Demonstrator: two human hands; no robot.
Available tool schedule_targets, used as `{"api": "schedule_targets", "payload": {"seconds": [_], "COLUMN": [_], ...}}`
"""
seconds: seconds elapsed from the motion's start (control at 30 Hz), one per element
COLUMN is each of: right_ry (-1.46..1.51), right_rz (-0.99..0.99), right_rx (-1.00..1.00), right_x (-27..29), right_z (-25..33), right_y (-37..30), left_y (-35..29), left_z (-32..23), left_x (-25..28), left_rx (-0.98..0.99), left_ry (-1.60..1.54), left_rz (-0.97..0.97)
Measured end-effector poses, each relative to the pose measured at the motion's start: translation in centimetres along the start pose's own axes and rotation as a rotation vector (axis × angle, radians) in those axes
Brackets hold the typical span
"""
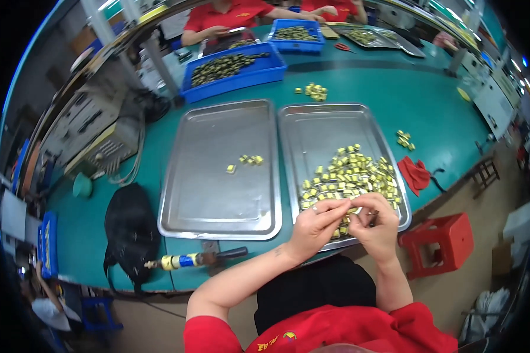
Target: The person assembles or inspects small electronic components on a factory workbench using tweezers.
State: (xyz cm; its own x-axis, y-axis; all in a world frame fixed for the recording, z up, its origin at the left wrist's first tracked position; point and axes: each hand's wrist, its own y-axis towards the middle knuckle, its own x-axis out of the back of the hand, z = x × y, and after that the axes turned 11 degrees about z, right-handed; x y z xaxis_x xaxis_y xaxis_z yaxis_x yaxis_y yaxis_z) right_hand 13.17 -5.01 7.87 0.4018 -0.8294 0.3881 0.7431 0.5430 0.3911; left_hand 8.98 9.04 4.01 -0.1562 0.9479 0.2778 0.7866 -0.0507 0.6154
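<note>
My left hand (317,228) and my right hand (378,230) meet over the near part of the right metal tray (324,126). The fingertips of both are pinched together and touch or nearly touch. Whatever they hold is too small and too covered by fingers to make out. Under and beyond them, a loose heap of small yellow-wrapped, block-shaped parts (350,170) covers the tray's near half. To the left lies a second metal tray (215,194), with several of the same parts (252,159) near its middle.
Past the trays stand two blue bins (235,83) (297,48) of dark parts. Loose yellow parts (316,92) lie on the green table (359,79). A red cloth (415,175) is right; a black bag (131,232) and a handled tool (188,260) are left. Co-workers (229,17) sit opposite. A red stool (439,241) stands right.
</note>
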Motion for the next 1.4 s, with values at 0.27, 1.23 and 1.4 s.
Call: {"api": "schedule_targets", "payload": {"seconds": [0.27, 1.23, 1.4], "right_ry": [-0.063, -0.002, 0.004], "right_rz": [-0.003, 0.058, 0.068], "right_rx": [-0.013, -0.094, -0.097], "right_x": [0.7, 1.2, 1.4], "right_z": [0.6, -0.8, -0.9], "right_y": [-0.9, -0.4, -0.3], "left_y": [-0.5, -0.2, 0.2], "left_z": [-0.4, 0.1, 0.1], "left_x": [-0.6, -0.1, 0.1], "left_rx": [0.001, 0.585, 0.609], "left_ry": [-0.064, -0.833, -0.819], "left_rz": [0.015, 0.05, 0.06]}}
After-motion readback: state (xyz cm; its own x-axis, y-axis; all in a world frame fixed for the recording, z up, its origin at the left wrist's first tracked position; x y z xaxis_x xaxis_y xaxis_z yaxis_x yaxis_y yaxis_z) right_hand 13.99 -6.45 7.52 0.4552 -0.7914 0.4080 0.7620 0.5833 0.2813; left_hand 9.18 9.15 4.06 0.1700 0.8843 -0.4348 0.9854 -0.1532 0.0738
